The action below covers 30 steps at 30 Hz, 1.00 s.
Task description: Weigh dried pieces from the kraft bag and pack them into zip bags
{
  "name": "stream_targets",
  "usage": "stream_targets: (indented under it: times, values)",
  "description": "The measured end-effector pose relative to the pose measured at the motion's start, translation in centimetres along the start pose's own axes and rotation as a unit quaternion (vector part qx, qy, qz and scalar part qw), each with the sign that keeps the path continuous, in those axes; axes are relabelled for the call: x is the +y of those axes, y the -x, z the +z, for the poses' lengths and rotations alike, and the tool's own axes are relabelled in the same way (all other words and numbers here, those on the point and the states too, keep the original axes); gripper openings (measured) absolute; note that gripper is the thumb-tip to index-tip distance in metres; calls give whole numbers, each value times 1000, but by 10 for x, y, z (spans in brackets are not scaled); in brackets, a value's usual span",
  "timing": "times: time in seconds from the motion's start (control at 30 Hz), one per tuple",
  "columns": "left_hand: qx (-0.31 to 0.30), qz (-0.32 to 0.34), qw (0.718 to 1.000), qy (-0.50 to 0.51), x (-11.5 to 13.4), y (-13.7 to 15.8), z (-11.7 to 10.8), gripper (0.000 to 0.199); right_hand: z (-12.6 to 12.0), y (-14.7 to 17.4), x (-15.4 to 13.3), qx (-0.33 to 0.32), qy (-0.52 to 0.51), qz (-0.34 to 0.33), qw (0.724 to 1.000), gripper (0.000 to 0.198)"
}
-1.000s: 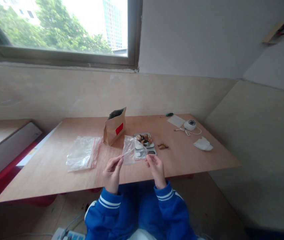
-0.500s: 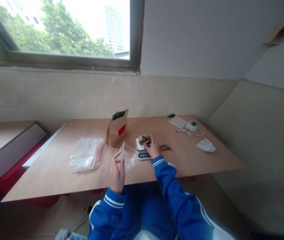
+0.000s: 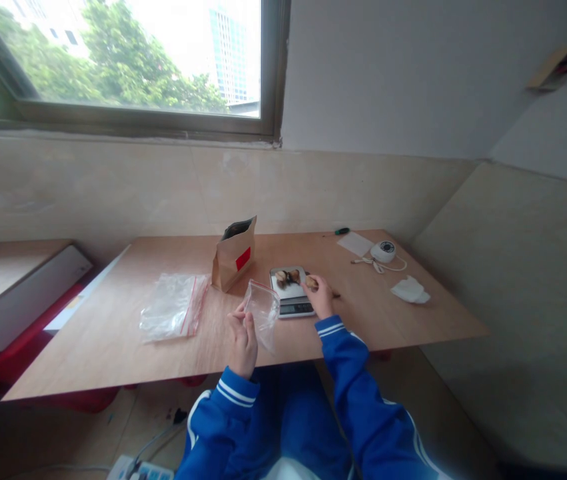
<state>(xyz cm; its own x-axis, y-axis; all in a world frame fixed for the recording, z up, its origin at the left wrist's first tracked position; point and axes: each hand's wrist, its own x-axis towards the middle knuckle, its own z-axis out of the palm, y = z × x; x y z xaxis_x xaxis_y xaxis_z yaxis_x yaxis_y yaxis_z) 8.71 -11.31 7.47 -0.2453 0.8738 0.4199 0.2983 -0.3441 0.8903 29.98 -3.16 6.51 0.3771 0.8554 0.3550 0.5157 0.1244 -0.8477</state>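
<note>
Moved a tan piece [image 3: 312,283] to three o'clock of the scale [image 3: 290,292], pinching it with right-hand fingers [image 3: 321,287]; pinching a clear bag [image 3: 265,313] at eight o'clock with left-hand fingers [image 3: 236,320].

Items on the surface [image 3: 363,323]: one digital scale [image 3: 290,292], one kraft pouch [image 3: 234,259], one screwdriver [image 3: 343,231], one paper sheet [image 3: 354,244], one dome camera [image 3: 384,251], one crumpled tissue [image 3: 410,290]. Grips: two, one left grip [image 3: 243,339], one right grip [image 3: 320,300]. Separate zip-lock bag [image 3: 265,315]: one. Stacked bags [image 3: 167,308]: several; exact number indeterminate. Dried mushroom pieces [image 3: 282,278]: at least two on the scale, at least one held; full count obscured. Power strip [image 3: 150,471]: one.
</note>
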Motion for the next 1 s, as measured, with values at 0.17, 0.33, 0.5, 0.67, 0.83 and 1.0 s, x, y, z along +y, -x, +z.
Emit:
stream_targets:
  times: [0.17, 0.33, 0.5, 0.67, 0.83, 1.0]
  values:
    - [-42, 12, 999, 12, -4, 4, 5, 15, -20, 9, -67, -149, -222, 60, 962, 41]
    - [-69, 12, 997, 32, -10, 8, 8, 13, -24, 22, -109, -344, -237, 106, 902, 38]
    - [-82, 29, 994, 59, -11, 12, 9, 14, 0, 40, -109, -243, -58, 20, 968, 25]
    - [-51, 1, 997, 63, -11, 12, 7, 19, 8, 48, -118, -280, -65, -43, 957, 28]
    - [-4, -17, 999, 43, -7, 8, -1, 18, 13, 15, -99, -112, 23, -103, 988, 30]
    - [13, -28, 999, 27, 0, 10, -3, 21, 45, -17, -37, -142, 211, -77, 964, 43]
